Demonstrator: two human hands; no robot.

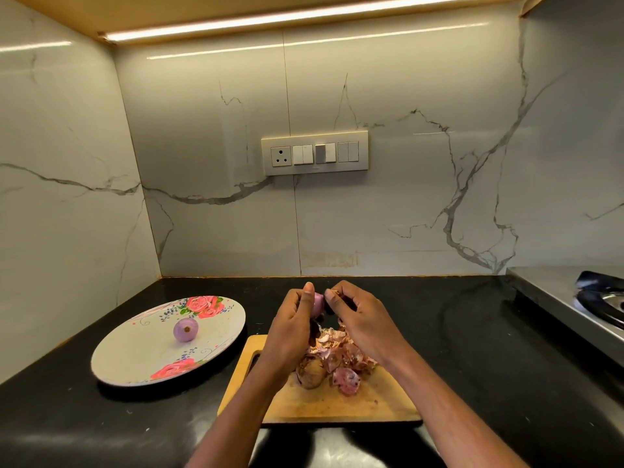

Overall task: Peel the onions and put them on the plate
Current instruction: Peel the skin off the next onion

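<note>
While the cutting board (337, 405) nearest the camera carries a heap of skins (337, 352) and what looks like an unpeeled onion (311, 374), peeling is mid-step. Above it, left hand (292, 327) grips a partly peeled onion (318, 304); right hand (359, 319) pinches its loose skin. Next: strip the rest, carry it left to the plate (128, 352), where one peeled onion (186, 329) lies.
</note>
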